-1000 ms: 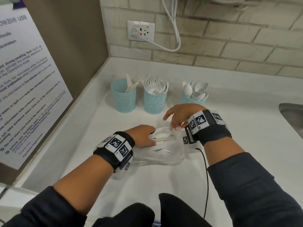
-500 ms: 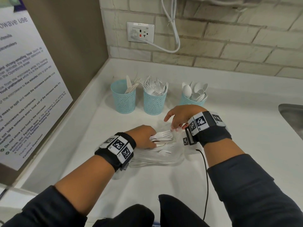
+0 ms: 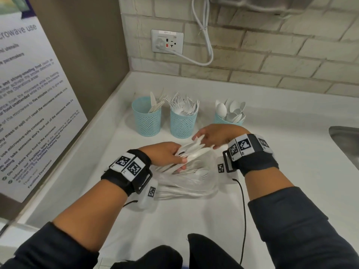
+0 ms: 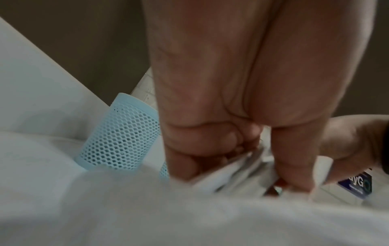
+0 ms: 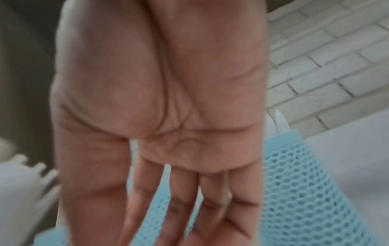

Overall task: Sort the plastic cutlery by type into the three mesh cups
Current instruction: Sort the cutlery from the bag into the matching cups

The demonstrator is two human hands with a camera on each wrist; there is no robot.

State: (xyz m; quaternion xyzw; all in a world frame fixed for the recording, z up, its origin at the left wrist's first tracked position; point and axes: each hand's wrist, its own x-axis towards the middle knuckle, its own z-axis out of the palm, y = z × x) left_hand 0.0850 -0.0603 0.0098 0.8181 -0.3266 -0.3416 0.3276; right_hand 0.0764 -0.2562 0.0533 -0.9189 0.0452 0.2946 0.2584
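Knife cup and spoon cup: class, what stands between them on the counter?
In the head view, the fork cup stands between the knife cup and the spoon cup, full of white forks.

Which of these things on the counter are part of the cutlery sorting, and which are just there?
Part of the job: knife cup, fork cup, spoon cup, cutlery bundle held by left hand and right hand, clear bag.

Just there: wall socket, white cable, microwave notice, sink.
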